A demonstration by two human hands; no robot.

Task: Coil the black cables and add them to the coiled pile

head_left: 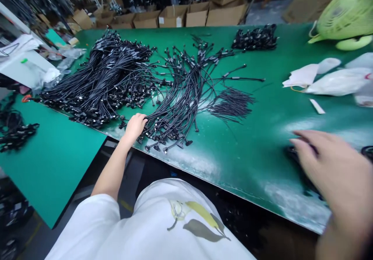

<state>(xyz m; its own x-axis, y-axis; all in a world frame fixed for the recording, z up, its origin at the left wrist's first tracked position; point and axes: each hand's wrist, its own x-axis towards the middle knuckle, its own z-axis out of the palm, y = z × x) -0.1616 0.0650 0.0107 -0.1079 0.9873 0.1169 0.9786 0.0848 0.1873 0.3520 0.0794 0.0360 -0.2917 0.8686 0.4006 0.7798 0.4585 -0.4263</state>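
Note:
My left hand [136, 125] is at the near left edge of a loose pile of short black cables [186, 97] with connectors on their ends. Its fingers are curled together against a cable there; the fingertips are partly hidden. On the right, my right hand [335, 167] is smeared by motion, thumb and fingers apart, above a dark cable bundle [303, 174] lying on the green table [241, 155]. The hand covers much of that bundle. A larger heap of black cables [107, 66] spreads to the left of the loose pile.
Thin black strips [233, 104] lie right of the loose pile. Behind them sits a stack of black cable parts [255, 38]. White plastic bags [338, 79] and a yellow-green basket [346, 15] stand at the right. Cardboard boxes [173, 16] line the far edge.

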